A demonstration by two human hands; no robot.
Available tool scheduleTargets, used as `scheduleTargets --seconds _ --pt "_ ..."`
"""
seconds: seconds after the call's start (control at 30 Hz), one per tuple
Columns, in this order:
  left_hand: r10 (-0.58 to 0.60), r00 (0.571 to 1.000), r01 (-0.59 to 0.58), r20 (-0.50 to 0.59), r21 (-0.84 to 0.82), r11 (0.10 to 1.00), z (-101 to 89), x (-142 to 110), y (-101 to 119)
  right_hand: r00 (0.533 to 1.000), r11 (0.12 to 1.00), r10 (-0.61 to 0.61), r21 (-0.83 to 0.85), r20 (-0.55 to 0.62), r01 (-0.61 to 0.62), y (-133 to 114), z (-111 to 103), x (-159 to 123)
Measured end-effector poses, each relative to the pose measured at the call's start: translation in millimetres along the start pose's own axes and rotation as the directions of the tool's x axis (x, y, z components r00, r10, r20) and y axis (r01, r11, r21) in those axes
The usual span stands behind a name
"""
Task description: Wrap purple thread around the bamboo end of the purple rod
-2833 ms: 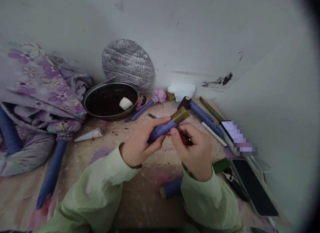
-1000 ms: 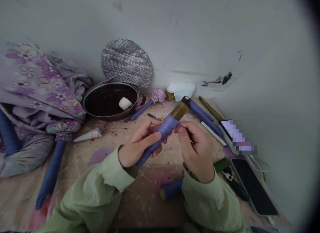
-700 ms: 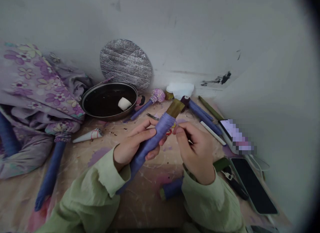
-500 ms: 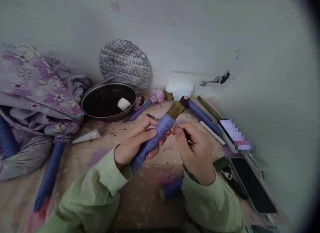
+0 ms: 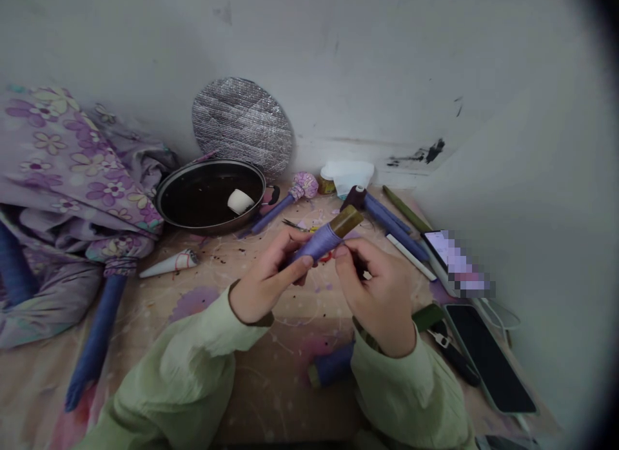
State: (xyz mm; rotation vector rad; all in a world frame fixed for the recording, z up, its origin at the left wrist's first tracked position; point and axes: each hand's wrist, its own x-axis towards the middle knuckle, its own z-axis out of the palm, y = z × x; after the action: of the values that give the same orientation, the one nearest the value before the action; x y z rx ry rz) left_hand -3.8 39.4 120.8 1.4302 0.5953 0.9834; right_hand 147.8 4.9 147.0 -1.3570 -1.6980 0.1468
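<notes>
At the near edge, we locate a blue thread roll (image 5: 333,365) lying on the table cover (image 5: 271,385), partly beneath our right sleeve (image 5: 406,385). To its right, we find a dark phone (image 5: 491,358), its long axis slanting away to the left, and a black-handled tool (image 5: 457,358) beside it.

Above these, we grip the blue-wrapped tube (image 5: 316,244) between the thumb and fingers of our left hand (image 5: 264,279). The tube is held over the table, between our hands; its long axis rises from lower left to upper right, and its bare olive end (image 5: 347,222) points up and right, towards the dark spool (image 5: 354,197). We keep the thumb and forefinger of our right hand (image 5: 377,285) pinched together at the rim of the wrapping; any strand between them is too fine to confirm.

At left, we note a white cone (image 5: 170,263). At right, the lit phone (image 5: 454,260) shows a pixelated screen, so we cannot read its writing. Beyond the tube lie the scissors (image 5: 296,225), partly hidden. Farther back, we see the pan (image 5: 193,198) containing a white roll (image 5: 239,201), and a silver disc (image 5: 244,124) upright against the wall (image 5: 358,63).
</notes>
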Motion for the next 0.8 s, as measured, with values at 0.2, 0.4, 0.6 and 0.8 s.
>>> scheduleTargets --seconds 0.2,0.4,0.6,0.8 --pt "0.105 0.994 -0.104 0.008 0.248 0.963 -4.6 0 -3 1.000 0.999 0.013 -0.041 -0.014 -0.013 0 1 -2" --pt "0.267 0.963 -0.197 -0.021 0.619 0.760 -6.9 0 -7 0.999 0.998 0.015 -0.061 -0.035 -0.017 0 3 -4" --pt "0.476 0.875 -0.393 0.094 0.710 0.583 -1.3 2 -5 0.985 0.998 0.021 -0.060 -0.169 -0.031 -1 5 -2" --pt "0.272 0.956 -0.294 0.111 0.337 0.895 4.2 -7 -6 0.964 0.998 0.054 -0.017 -0.262 -0.061 -5 0 -2"
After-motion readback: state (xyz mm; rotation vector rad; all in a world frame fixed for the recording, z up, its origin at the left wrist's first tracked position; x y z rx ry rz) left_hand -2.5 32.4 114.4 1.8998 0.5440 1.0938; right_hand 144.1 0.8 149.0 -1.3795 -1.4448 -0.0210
